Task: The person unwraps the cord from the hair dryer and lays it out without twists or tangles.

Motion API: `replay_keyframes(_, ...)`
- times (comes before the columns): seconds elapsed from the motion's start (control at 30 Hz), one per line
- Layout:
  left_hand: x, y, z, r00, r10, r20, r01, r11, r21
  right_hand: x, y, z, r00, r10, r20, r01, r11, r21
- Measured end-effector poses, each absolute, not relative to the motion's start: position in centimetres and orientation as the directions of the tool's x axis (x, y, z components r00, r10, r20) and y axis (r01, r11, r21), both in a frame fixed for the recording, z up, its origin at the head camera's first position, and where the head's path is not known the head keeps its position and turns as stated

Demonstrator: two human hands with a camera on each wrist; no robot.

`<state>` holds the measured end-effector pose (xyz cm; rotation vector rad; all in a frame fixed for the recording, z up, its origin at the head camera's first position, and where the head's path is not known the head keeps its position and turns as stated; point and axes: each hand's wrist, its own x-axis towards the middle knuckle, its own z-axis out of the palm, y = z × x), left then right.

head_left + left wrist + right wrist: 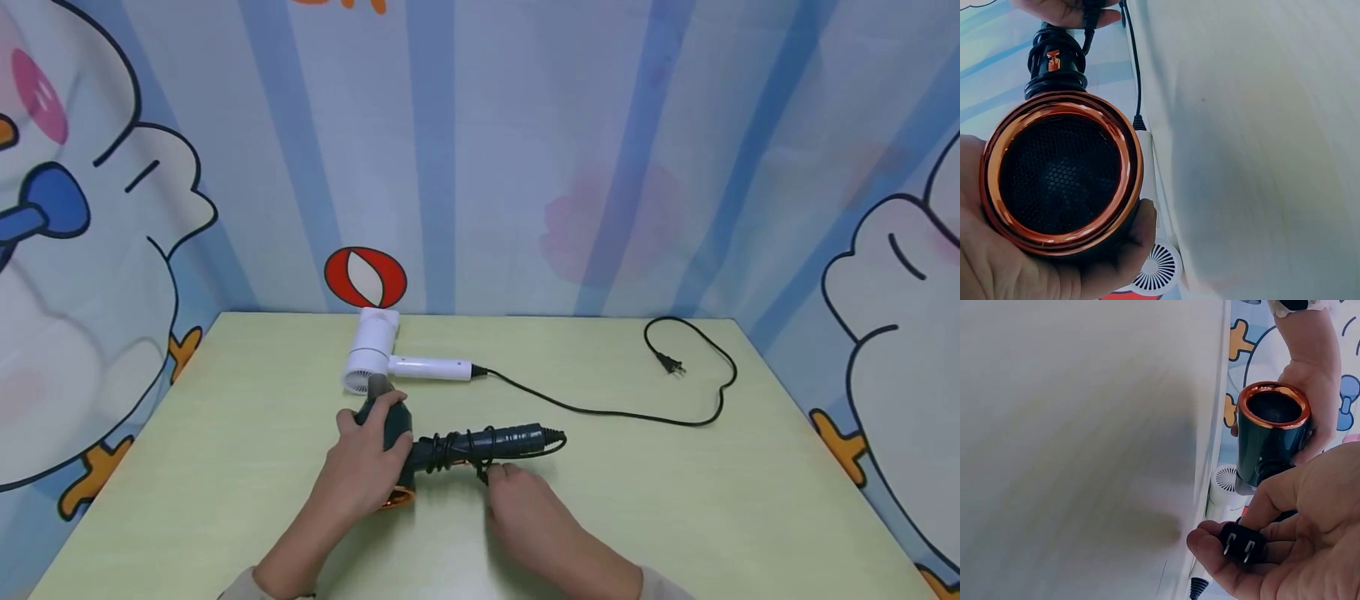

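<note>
My left hand grips the barrel of a dark green hair dryer with a copper-coloured rear ring. Its handle points right, with the black cord wound around it in several turns. In the left wrist view the dark mesh of the air inlet faces the camera. Below the handle, my right hand pinches the cord's black two-pin plug between thumb and fingers, prongs outward. Just behind the green dryer lies a white hair dryer, its vented end showing in the left wrist view.
The white dryer's black cord runs right across the pale green table and loops back to its own plug. A blue striped curtain with cartoon figures stands behind the table and along both sides.
</note>
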<state>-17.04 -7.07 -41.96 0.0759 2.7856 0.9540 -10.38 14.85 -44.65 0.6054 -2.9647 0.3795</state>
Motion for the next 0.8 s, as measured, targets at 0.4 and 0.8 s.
replay_keyframes(0.4, -16.8, -7.3, -41.7, -0.983, 0.109, -0.146, -0.009, 0.771, 0.637, -10.4, 14.8, -44.4, -0.916, -0.384, 0.112, -0.4, 0.891, -0.214)
replay_keyframes(0.8, -16.6, -7.8, -41.5, -0.987, 0.113, -0.111, 0.001, 0.704, 0.71, -11.4, 16.6, -44.4, -0.926, -0.371, 0.072, -0.378, 0.896, -0.234)
